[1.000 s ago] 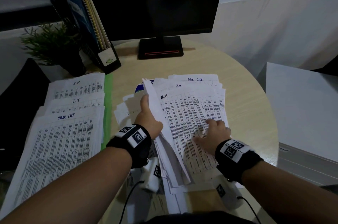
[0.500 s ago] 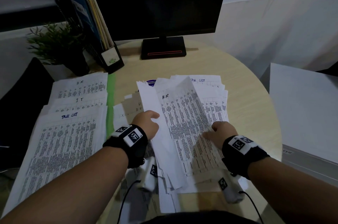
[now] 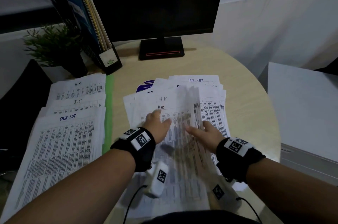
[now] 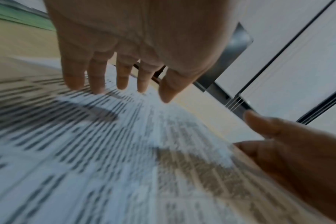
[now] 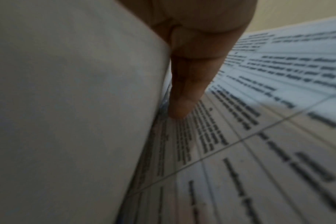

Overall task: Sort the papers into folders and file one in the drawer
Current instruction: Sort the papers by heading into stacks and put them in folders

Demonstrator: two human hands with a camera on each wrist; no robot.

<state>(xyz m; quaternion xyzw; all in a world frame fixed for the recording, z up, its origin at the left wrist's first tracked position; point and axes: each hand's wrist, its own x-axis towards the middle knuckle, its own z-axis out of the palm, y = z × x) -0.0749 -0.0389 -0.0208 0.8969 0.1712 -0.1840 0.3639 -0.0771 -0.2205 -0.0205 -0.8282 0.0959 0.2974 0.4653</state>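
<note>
A loose pile of printed papers [image 3: 212,114] lies mid-table, with sheets headed "H.R" [image 3: 146,106] on its left part. My left hand [image 3: 157,126] rests flat on those sheets, its fingertips [image 4: 98,86] straight and touching the print. My right hand [image 3: 203,132] is beside it, with one blurred sheet [image 3: 190,106] standing on edge against its straight fingers. The right wrist view shows that sheet's blank back [image 5: 67,106] and one finger [image 5: 188,75] pointing down onto the pile. At the left, sorted stacks headed H.R [image 3: 78,88], I.T [image 3: 76,103] and TASK LIST [image 3: 64,150] lie on a green folder [image 3: 109,114].
A monitor [image 3: 155,4] on its stand [image 3: 161,48] is at the back of the round table [image 3: 247,104]. A file holder with folders [image 3: 95,27] and a plant [image 3: 53,44] stand back left. A white cabinet [image 3: 301,110] is at the right.
My left hand has let go of the raised bundle and now lies flat on the H.R sheets. My right hand has lifted one sheet on edge, and it is moving left.
</note>
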